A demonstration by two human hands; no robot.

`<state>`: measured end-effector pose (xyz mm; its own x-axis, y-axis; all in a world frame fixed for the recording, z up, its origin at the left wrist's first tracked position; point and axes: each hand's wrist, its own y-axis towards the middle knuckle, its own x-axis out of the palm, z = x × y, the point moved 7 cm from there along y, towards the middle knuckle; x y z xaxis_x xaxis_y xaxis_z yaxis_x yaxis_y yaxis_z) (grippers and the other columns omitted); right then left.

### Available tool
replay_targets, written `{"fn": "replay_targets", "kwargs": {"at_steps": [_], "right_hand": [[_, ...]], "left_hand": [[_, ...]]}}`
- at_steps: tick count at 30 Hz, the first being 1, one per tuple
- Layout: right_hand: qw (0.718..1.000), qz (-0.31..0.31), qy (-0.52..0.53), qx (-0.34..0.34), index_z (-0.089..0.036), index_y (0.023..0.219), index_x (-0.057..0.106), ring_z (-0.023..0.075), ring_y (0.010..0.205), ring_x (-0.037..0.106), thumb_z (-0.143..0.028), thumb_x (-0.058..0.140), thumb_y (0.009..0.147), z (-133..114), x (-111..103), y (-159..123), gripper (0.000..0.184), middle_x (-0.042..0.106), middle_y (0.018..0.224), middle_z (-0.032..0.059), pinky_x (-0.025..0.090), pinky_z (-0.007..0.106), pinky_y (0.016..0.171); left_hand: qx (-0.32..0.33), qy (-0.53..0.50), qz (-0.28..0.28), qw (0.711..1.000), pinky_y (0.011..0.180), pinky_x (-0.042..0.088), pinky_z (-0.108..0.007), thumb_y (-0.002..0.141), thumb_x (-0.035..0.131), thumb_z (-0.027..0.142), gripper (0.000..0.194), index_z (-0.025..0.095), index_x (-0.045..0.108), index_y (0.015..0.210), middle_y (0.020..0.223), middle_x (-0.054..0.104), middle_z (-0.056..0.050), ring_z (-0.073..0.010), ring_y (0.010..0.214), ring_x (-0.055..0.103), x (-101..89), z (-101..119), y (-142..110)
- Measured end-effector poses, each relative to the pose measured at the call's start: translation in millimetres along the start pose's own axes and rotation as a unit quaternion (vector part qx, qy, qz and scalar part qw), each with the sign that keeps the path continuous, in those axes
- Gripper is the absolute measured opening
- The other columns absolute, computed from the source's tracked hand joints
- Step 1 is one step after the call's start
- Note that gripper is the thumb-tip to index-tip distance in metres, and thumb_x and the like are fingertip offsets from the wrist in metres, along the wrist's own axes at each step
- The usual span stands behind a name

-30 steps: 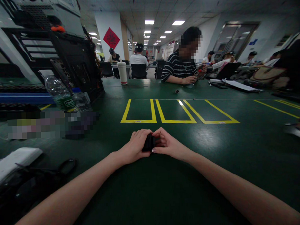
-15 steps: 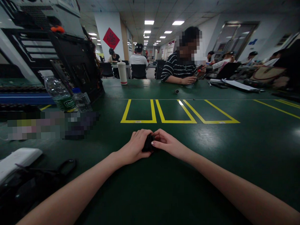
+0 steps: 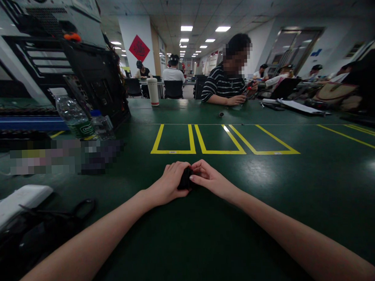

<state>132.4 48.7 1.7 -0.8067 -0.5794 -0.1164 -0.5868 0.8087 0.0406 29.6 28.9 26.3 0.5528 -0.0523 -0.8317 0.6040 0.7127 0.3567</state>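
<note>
A small black object (image 3: 184,180), its kind too dark to make out, rests at the table's middle between my hands. My left hand (image 3: 171,180) is wrapped round it from the left, fingers over the far side and thumb along the near side. From the right, my right hand (image 3: 209,178) touches its edge with curled fingers and thumb in a pinch. Much of the object is hidden by the fingers. Both forearms lie low over the green table (image 3: 191,238).
Yellow tape frames (image 3: 173,151) mark the table beyond my hands. Bottles (image 3: 72,113) and a black computer case (image 3: 96,82) stand left, near a white power strip (image 3: 26,197) and a black bag (image 3: 39,231). A cup (image 3: 153,91) and a seated person (image 3: 222,82) are opposite.
My right hand has shifted very slightly at the black object's right edge. My left hand keeps its hold, and the rest looks the same.
</note>
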Motion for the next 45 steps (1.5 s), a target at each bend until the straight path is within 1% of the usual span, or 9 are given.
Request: {"fn": "replay_targets", "kwargs": {"at_steps": [5, 14, 19, 23, 26, 29, 32, 38, 45], "right_hand": [[0.998, -0.009, -0.050, 0.026, -0.020, 0.099, 0.046, 0.0176, 0.092, 0.053, -0.034, 0.052, 0.079, 1.3, 0.2, 0.0, 0.025, 0.053, 0.096, 0.0035, 0.044, 0.039, 0.082], [0.999, -0.038, -0.031, 0.010, -0.023, 0.100, 0.042, 0.0157, 0.091, 0.055, -0.022, 0.062, 0.072, -8.6, 4.2, -7.8, 0.034, 0.047, 0.106, 0.0025, 0.047, 0.037, 0.080], [0.999, 0.007, -0.051, -0.003, -0.022, 0.092, 0.046, 0.0147, 0.086, 0.054, -0.031, 0.052, 0.079, -8.2, 1.4, -5.0, 0.017, 0.050, 0.096, 0.0017, 0.048, 0.034, 0.074], [0.999, 0.022, -0.044, 0.015, -0.023, 0.097, 0.044, 0.0145, 0.081, 0.054, -0.032, 0.053, 0.078, -2.5, -0.2, -2.2, 0.023, 0.051, 0.095, 0.0021, 0.048, 0.033, 0.070], [0.999, 0.013, -0.035, 0.030, -0.021, 0.102, 0.043, 0.0159, 0.087, 0.054, -0.030, 0.055, 0.077, 0.3, -0.7, -2.7, 0.029, 0.051, 0.097, 0.0035, 0.047, 0.035, 0.075], [1.000, -0.015, -0.012, 0.016, -0.019, 0.097, 0.045, 0.0167, 0.095, 0.053, -0.024, 0.060, 0.073, -3.6, 1.1, -4.5, 0.029, 0.050, 0.101, 0.0036, 0.044, 0.036, 0.083], [0.999, -0.034, 0.011, 0.007, -0.021, 0.097, 0.044, 0.0170, 0.097, 0.052, -0.020, 0.065, 0.068, -8.0, 2.9, -6.6, 0.036, 0.049, 0.104, 0.0023, 0.045, 0.037, 0.084], [1.000, 0.018, -0.014, -0.004, -0.020, 0.090, 0.048, 0.0145, 0.087, 0.054, -0.031, 0.056, 0.076, -8.1, -3.0, -4.4, 0.019, 0.051, 0.095, 0.0009, 0.047, 0.035, 0.079], [0.998, 0.008, -0.043, 0.041, -0.020, 0.098, 0.047, 0.0167, 0.088, 0.054, -0.034, 0.055, 0.077, 2.1, -0.7, -2.2, 0.027, 0.054, 0.096, 0.0040, 0.046, 0.036, 0.076]], "left_hand": [[0.000, -0.005, -0.006, 1.000, 0.084, 0.035, -0.040, 0.068, 0.064, 0.020, 0.057, 0.021, 0.031, 0.115, 0.111, 0.046, -0.008, -0.0244, 0.100, 0.046, -1.6, 1.4, 0.1], [-0.015, -0.012, -0.015, 1.000, 0.085, 0.036, -0.040, 0.068, 0.064, 0.018, 0.058, 0.022, 0.031, 0.115, 0.111, 0.045, -0.007, -0.0250, 0.099, 0.045, -2.5, 1.2, -1.1], [-0.010, -0.015, -0.012, 1.000, 0.084, 0.036, -0.040, 0.069, 0.063, 0.019, 0.057, 0.022, 0.031, 0.115, 0.110, 0.046, -0.007, -0.0250, 0.099, 0.046, -2.0, 1.6, -0.7], [-0.010, -0.011, 0.000, 1.000, 0.084, 0.036, -0.040, 0.068, 0.064, 0.020, 0.058, 0.022, 0.032, 0.115, 0.110, 0.046, -0.007, -0.0254, 0.099, 0.047, -1.2, 0.0, 0.1], [-0.003, -0.002, 0.005, 1.000, 0.084, 0.036, -0.040, 0.067, 0.065, 0.020, 0.058, 0.021, 0.032, 0.115, 0.110, 0.047, -0.007, -0.0250, 0.099, 0.046, -0.7, -0.4, 0.2], [-0.001, -0.003, -0.002, 1.000, 0.083, 0.036, -0.039, 0.068, 0.064, 0.019, 0.057, 0.021, 0.032, 0.114, 0.110, 0.046, -0.007, -0.0243, 0.099, 0.046, -0.9, 0.1, -0.1], [-0.002, -0.007, -0.011, 1.000, 0.084, 0.036, -0.039, 0.068, 0.064, 0.019, 0.057, 0.021, 0.031, 0.115, 0.110, 0.046, -0.007, -0.0243, 0.099, 0.046, -1.6, 1.1, -0.5], [-0.005, -0.004, -0.002, 1.000, 0.083, 0.036, -0.039, 0.068, 0.064, 0.020, 0.058, 0.022, 0.031, 0.115, 0.110, 0.046, -0.007, -0.0246, 0.099, 0.046, -2.2, 1.0, 0.0], [-0.011, -0.009, -0.014, 1.000, 0.085, 0.035, -0.040, 0.069, 0.063, 0.019, 0.056, 0.022, 0.031, 0.115, 0.111, 0.046, -0.007, -0.0244, 0.101, 0.046, -2.0, 1.4, 0.3]]}}
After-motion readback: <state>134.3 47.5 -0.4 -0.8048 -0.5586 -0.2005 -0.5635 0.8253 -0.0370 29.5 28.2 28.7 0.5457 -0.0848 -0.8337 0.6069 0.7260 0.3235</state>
